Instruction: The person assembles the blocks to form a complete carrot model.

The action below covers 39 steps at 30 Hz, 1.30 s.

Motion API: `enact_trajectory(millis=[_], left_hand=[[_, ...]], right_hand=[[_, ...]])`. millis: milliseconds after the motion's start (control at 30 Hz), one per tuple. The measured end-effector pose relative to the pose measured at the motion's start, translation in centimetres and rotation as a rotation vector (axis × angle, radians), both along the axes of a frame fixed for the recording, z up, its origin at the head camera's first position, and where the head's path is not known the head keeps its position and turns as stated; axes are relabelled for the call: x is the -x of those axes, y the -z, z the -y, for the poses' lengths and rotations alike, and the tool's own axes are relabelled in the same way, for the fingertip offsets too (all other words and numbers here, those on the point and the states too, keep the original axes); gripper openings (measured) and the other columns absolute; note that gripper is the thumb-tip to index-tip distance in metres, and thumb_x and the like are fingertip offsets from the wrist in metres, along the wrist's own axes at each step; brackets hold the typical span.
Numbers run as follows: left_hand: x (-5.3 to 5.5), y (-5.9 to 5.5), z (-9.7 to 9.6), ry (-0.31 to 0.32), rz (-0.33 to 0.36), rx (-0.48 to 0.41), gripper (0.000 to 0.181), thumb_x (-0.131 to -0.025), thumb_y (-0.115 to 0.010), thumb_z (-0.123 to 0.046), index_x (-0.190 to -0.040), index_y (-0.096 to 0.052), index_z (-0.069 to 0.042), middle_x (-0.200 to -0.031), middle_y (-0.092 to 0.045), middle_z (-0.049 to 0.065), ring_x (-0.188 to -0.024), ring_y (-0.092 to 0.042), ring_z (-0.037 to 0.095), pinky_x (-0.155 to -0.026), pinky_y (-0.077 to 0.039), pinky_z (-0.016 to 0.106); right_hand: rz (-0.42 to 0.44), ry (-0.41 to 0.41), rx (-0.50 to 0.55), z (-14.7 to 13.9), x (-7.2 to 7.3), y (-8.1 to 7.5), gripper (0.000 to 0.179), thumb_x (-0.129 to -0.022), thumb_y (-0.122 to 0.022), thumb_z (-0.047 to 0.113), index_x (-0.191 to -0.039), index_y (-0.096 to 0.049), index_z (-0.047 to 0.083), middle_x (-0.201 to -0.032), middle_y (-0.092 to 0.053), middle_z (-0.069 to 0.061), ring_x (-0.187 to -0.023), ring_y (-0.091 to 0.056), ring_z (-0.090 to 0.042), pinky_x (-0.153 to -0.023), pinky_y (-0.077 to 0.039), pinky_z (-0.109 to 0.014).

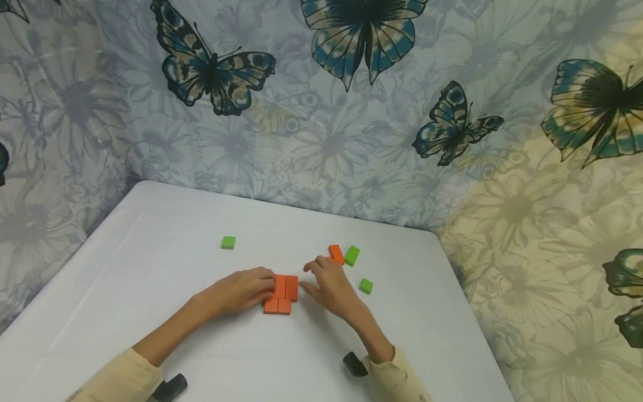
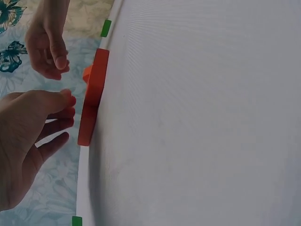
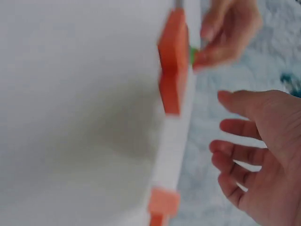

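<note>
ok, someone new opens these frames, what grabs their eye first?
Probably the big dark-and-teal butterflies printed on the wall beyond the white table. Next, the bright orange blocks grouped on the tabletop between the left hand and the right hand. Three green blocks also stand out: one beyond the left hand, two to the right of the right hand.

Head view high, facing forward and down, wrist views low, close, turned sideways, sharing orange blocks [image 1: 280, 290]
</note>
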State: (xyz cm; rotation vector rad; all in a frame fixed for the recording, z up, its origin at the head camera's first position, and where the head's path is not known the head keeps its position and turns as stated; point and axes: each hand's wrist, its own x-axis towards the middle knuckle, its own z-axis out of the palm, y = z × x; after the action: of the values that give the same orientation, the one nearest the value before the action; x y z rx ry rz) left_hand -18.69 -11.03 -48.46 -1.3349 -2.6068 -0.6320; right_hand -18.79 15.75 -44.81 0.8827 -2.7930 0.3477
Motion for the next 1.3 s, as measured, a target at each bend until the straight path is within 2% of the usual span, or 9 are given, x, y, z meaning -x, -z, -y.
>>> enact_trajectory(millis=[167,333,467,567,700,733,967,1133,1300], left_hand=[[0.1,0.0,0.3,0.019,-0.046,-0.031,0.017,-0.098,-0.073,-0.014,-0.114,-0.077,-0.011,-0.123,-0.071,0.004,-0.117,-0.068,0.019,-0.101,-0.059,0.034],[0.3,0.2,0.5,0.059,-0.041,0.002,0.02,-0.098,-0.072,-0.014,-0.116,-0.079,-0.009,-0.121,-0.073,0.005,-0.116,-0.068,0.021,-0.102,-0.059,0.037],[0.3,0.3,0.5,0.068,-0.033,0.007,0.019,-0.099,-0.071,-0.014,-0.115,-0.079,-0.009,-0.12,-0.073,0.006,-0.115,-0.069,0.021,-0.101,-0.059,0.038],[0.4,0.3,0.5,0.061,-0.009,0.013,0.019,-0.1,-0.07,-0.015,-0.115,-0.079,-0.009,-0.12,-0.073,0.005,-0.115,-0.068,0.02,-0.102,-0.058,0.037],[0.3,0.2,0.5,0.058,0.024,0.01,0.019,-0.1,-0.069,-0.013,-0.115,-0.08,-0.009,-0.118,-0.073,0.004,-0.112,-0.068,0.019,-0.101,-0.058,0.036],[0.3,0.2,0.5,0.061,0.028,0.005,0.019,-0.1,-0.069,-0.012,-0.115,-0.08,-0.008,-0.117,-0.073,0.004,-0.111,-0.068,0.019,-0.101,-0.059,0.036],[0.1,0.1,0.6,0.06,0.035,-0.021,0.019,-0.098,-0.07,-0.009,-0.115,-0.08,-0.006,-0.114,-0.073,0.003,-0.107,-0.068,0.017,-0.097,-0.06,0.033],[0.1,0.1,0.6,0.064,0.023,-0.032,0.019,-0.097,-0.071,-0.008,-0.114,-0.08,-0.006,-0.111,-0.073,0.001,-0.103,-0.066,0.015,-0.095,-0.059,0.032],[0.2,0.2,0.6,0.061,0.048,-0.022,0.019,-0.097,-0.071,-0.009,-0.114,-0.081,-0.007,-0.11,-0.072,0.0,-0.103,-0.065,0.015,-0.095,-0.059,0.032]], right_hand=[[-0.078,0.182,-0.006,-3.1,2.0,-0.8,0.023,-0.09,-0.081,0.01,-0.11,-0.074,0.002,-0.098,-0.069,-0.013,-0.086,-0.061,-0.031,-0.071,-0.051,-0.044],[0.004,0.309,-0.098,-5.3,3.1,-0.5,0.026,-0.092,-0.073,0.001,-0.118,-0.075,0.002,-0.103,-0.068,-0.016,-0.088,-0.059,-0.034,-0.071,-0.05,-0.042],[0.087,0.324,-0.192,-6.1,3.3,0.5,0.033,-0.096,-0.066,-0.001,-0.127,-0.072,0.005,-0.106,-0.064,-0.018,-0.086,-0.053,-0.032,-0.068,-0.044,-0.038],[0.097,0.333,-0.229,-6.3,3.2,0.9,0.027,-0.094,-0.066,-0.003,-0.117,-0.076,0.005,-0.103,-0.062,-0.018,-0.083,-0.051,-0.031,-0.067,-0.045,-0.039],[0.041,0.34,-0.23,-6.4,3.1,0.7,0.002,-0.09,-0.073,-0.001,-0.091,-0.073,0.001,-0.088,-0.062,-0.015,-0.076,-0.053,-0.031,-0.066,-0.049,-0.042],[0.021,0.339,-0.23,-6.4,3.1,0.7,0.005,-0.09,-0.075,0.002,-0.088,-0.07,0.001,-0.084,-0.061,-0.014,-0.072,-0.054,-0.03,-0.064,-0.049,-0.042],[-0.071,0.31,-0.156,-6.6,3.2,2.1,0.03,-0.085,-0.086,0.011,-0.1,-0.064,-0.002,-0.074,-0.061,-0.012,-0.061,-0.05,-0.023,-0.057,-0.046,-0.034],[-0.115,0.312,-0.096,-6.8,3.2,2.3,0.025,-0.082,-0.085,0.004,-0.095,-0.065,-0.002,-0.073,-0.062,-0.013,-0.061,-0.051,-0.024,-0.057,-0.049,-0.035],[-0.125,0.392,-0.082,-6.9,2.6,1.5,0.022,-0.085,-0.084,0.01,-0.083,-0.064,0.0,-0.069,-0.06,-0.012,-0.062,-0.052,-0.026,-0.058,-0.049,-0.037]])
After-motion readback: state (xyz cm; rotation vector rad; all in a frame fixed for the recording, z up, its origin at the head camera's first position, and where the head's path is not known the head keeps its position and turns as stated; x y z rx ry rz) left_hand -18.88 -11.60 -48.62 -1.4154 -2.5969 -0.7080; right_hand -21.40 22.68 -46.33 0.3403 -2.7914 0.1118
